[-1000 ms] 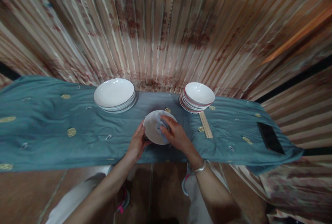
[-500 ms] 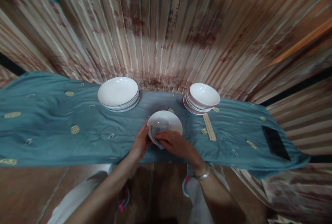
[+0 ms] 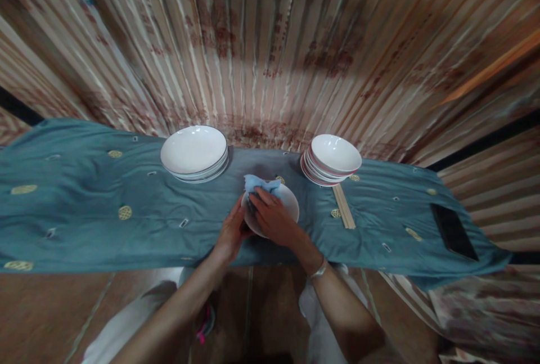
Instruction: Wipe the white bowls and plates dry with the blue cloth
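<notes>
A white bowl (image 3: 291, 205) is tilted up near the front edge of the covered table. My left hand (image 3: 231, 230) grips its left side, fingers partly hidden behind the rim. Inside the bowl my right hand (image 3: 272, 215) presses a light blue cloth (image 3: 262, 183) against the far left inner wall, and part of the cloth sticks up over the rim. Behind and to the right stands a stack of white bowls (image 3: 335, 153) with red rims. To the left is a stack of white plates (image 3: 194, 150) with dark rims.
A bundle of wooden chopsticks (image 3: 345, 207) lies in front of the bowl stack. Farther right is a black phone (image 3: 453, 232) near the table's edge. The table wears a teal patterned cloth (image 3: 84, 206); a pleated curtain (image 3: 253, 60) hangs right behind it.
My right hand has moved the cloth from the near inner side of the bowl up to the far left rim. My left hand keeps its hold on the bowl.
</notes>
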